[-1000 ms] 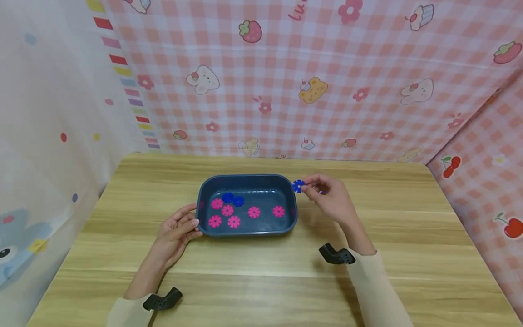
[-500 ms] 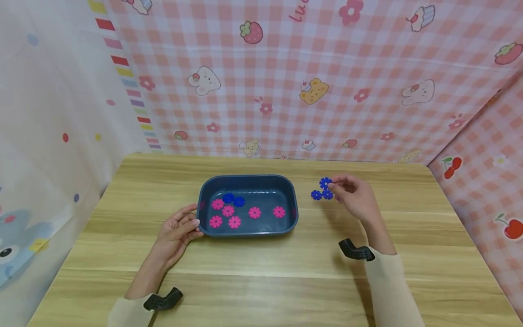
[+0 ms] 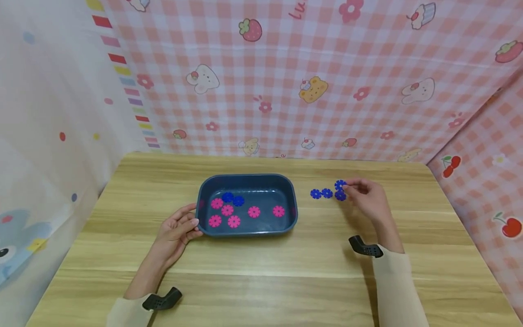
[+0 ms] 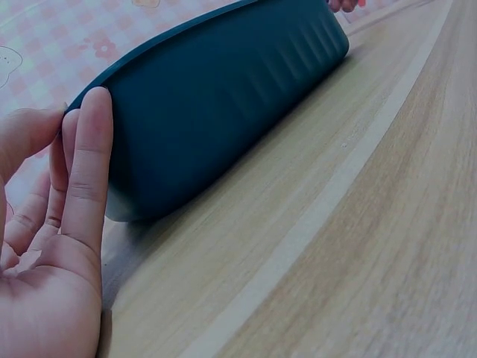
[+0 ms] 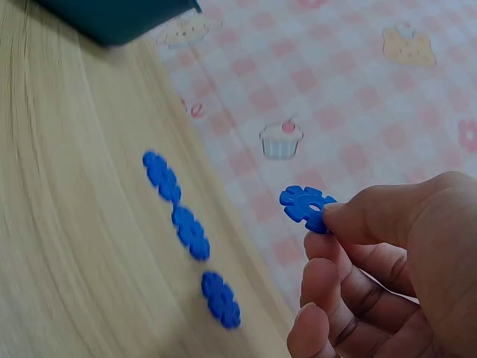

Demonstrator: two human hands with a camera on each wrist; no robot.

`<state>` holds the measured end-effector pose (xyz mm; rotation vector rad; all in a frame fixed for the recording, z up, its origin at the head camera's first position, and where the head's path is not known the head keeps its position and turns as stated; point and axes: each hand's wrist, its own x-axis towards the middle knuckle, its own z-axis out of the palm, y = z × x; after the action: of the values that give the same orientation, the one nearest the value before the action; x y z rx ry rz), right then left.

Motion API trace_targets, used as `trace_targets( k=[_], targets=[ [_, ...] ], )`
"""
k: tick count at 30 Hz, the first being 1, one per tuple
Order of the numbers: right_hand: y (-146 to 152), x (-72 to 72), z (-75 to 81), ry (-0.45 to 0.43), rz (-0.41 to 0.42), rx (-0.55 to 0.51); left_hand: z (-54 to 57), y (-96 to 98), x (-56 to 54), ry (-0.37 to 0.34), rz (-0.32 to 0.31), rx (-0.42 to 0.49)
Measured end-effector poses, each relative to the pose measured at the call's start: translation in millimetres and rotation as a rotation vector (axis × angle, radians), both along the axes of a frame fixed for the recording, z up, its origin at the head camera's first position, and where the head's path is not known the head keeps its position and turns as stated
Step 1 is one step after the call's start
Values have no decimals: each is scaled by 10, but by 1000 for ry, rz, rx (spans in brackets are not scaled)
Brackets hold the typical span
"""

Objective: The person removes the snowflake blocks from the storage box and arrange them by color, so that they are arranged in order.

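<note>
With my right hand (image 3: pixel 367 197) I am pinching one blue disc (image 3: pixel 340 185), thumb on its edge and index finger beneath, the tips nearly closed with only the disc's thickness between them; my other fingers are curling loosely below, gripping nothing; I am holding this disc above the table (image 3: pixel 261 272), well to the right of the dark blue tray (image 3: pixel 247 184).

Three more blue discs (image 3: pixel 327 193) are lying in a row on the wood, between the tray and my right hand; the left two are sitting so close that I cannot tell whether they are touching; the third is resting slightly apart at the right end, with the pinched disc appearing just on its far side from my head's viewpoint.

With my left hand (image 3: pixel 175 231) I am holding the tray at its near left corner, thumb at the rim, fingers partly spread and bending around the outer wall; inside, six pink discs (image 3: pixel 227 210) are lying flat, four at the left and two farther right, while two blue ones (image 3: pixel 239 200) are resting toward the far left; a pink checked cloth (image 3: pixel 286 59) is hanging beyond the table's far edge.
</note>
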<state>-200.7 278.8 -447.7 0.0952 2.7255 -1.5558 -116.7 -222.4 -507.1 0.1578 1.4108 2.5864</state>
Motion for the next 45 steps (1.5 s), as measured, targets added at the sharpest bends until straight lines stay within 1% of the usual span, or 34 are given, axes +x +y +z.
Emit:
trace_targets(
  k=[5,12,18,22,26,29,36,45],
  targets=[
    [112,7,-42,-29,-14,37,6,-2,3,2,-1,-1],
    [255,18,-125,-78,-61,72,8,-1,-1,2,-9,11],
    [314,20,-184,-117,-75,156,0,-5,0,-2,-4,-1],
    [343,32,-206,-116,-82,214,-5,-3,0,0,-3,-5],
    [345,34,-220,-89,-104,292,-10,-3,1,5,-6,1],
    [331,27,-233,-73,-127,330,-13,-3,2,7,-8,5],
    [296,10,-245,-43,-166,363,-5,-1,3,3,-5,5],
    [278,3,-239,-120,-215,348,8,6,9,2,-5,-7]
  ],
)
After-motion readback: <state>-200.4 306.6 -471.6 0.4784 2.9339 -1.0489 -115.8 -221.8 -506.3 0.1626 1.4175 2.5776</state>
